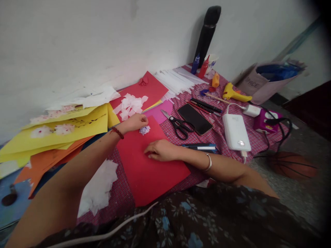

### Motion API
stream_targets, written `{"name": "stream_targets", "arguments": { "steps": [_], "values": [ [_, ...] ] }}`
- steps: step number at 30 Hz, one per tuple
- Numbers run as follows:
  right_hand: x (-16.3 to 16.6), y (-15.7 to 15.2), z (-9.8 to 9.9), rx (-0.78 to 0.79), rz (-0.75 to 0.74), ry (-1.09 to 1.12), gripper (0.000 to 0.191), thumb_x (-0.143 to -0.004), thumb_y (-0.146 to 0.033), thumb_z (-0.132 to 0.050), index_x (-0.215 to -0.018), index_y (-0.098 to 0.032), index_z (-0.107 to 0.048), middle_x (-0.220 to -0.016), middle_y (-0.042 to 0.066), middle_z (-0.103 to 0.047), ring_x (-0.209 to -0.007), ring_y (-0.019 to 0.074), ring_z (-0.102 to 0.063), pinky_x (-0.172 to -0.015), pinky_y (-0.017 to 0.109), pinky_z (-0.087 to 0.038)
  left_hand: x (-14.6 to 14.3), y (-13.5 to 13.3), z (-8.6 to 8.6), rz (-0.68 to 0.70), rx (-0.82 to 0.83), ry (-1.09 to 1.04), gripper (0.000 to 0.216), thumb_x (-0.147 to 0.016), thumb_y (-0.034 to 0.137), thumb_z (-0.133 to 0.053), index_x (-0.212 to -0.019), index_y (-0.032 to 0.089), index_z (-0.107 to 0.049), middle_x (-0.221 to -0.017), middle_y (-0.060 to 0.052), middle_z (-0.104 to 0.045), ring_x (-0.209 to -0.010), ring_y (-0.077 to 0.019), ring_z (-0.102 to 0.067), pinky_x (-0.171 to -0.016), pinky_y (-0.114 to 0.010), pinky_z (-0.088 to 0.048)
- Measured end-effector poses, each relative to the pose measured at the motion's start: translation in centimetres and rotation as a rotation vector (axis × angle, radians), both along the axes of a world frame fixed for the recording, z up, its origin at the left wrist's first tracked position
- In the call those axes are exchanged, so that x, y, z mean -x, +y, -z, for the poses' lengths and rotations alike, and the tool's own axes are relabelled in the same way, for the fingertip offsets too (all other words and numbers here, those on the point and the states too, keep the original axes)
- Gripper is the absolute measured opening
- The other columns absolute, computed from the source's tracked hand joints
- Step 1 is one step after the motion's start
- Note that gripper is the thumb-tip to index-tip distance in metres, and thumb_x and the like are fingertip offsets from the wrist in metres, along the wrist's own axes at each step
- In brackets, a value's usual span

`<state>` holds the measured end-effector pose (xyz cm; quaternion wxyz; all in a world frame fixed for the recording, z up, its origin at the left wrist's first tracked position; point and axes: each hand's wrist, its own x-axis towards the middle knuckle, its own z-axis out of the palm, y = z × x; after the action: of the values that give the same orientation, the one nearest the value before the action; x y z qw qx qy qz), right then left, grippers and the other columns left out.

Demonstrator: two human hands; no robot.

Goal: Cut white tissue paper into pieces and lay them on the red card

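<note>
A red paper sheet point(144, 172) lies in front of me on the checked cloth. My left hand point(136, 122) is closed at the sheet's far edge, its fingertips pinched on a small crumpled white and purple paper flower point(144, 130). My right hand point(162, 150) rests flat on the red sheet, fingers stretched out and pressing it down. A pile of white tissue squares point(130, 104) sits on another red sheet point(152, 88) just beyond my left hand.
Black scissors point(179, 125), a phone point(194, 118), pens point(205, 105), a white power bank point(236, 131) and a yellow glue gun point(234, 93) lie to the right. Yellow and orange sheets point(59, 132) are stacked at left. A black flask point(207, 32) stands by the wall. A basketball point(291, 165) lies on the floor.
</note>
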<state>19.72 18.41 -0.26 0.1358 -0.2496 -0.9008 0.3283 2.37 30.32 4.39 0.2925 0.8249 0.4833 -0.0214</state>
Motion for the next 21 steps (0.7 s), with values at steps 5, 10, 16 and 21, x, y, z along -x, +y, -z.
{"name": "stream_targets", "arguments": {
  "steps": [5, 10, 16, 21],
  "values": [
    [0.0, 0.0, 0.0, -0.002, -0.007, -0.004, 0.026, -0.094, -0.018, -0.061, -0.118, -0.012, -0.069, -0.118, 0.011, -0.073, -0.104, 0.0219, -0.069, -0.091, 0.032, -0.049, -1.2, 0.9, -0.1, 0.040, 0.012, 0.132, 0.012, -0.067, 0.020, -0.056, -0.055, 0.018, -0.055, -0.051, 0.000, -0.053, -0.055, -0.0148, -0.048, -0.054, -0.028, -0.030],
    [0.0, 0.0, -0.1, -0.002, -0.002, -0.014, 0.028, -0.093, -0.018, -0.061, -0.119, -0.011, -0.069, -0.120, 0.012, -0.073, -0.105, 0.0234, -0.069, -0.091, 0.033, -0.049, -2.0, 0.9, -0.4, 0.075, 0.025, 0.187, 0.019, -0.065, 0.014, -0.056, -0.049, 0.019, -0.048, -0.046, 0.001, -0.046, -0.050, -0.0139, -0.039, -0.055, -0.030, -0.025],
    [0.1, 0.0, 0.0, -0.008, -0.004, -0.023, 0.028, -0.093, -0.018, -0.061, -0.120, -0.012, -0.069, -0.119, 0.011, -0.073, -0.105, 0.0223, -0.069, -0.092, 0.031, -0.049, -1.6, 0.0, -1.3, 0.038, 0.038, 0.118, 0.022, -0.072, 0.015, -0.054, -0.053, 0.019, -0.044, -0.050, 0.002, -0.046, -0.051, -0.0130, -0.039, -0.055, -0.029, -0.024],
    [0.0, 0.0, -0.2, 0.002, -0.002, -0.024, 0.026, -0.093, -0.017, -0.062, -0.117, -0.012, -0.070, -0.117, 0.012, -0.073, -0.104, 0.0225, -0.069, -0.091, 0.032, -0.049, 0.1, -0.9, -1.1, -0.140, 0.043, 0.000, 0.020, -0.074, 0.016, -0.057, -0.056, 0.019, -0.047, -0.054, 0.002, -0.049, -0.055, -0.0133, -0.045, -0.055, -0.027, -0.028]
  ]
}}
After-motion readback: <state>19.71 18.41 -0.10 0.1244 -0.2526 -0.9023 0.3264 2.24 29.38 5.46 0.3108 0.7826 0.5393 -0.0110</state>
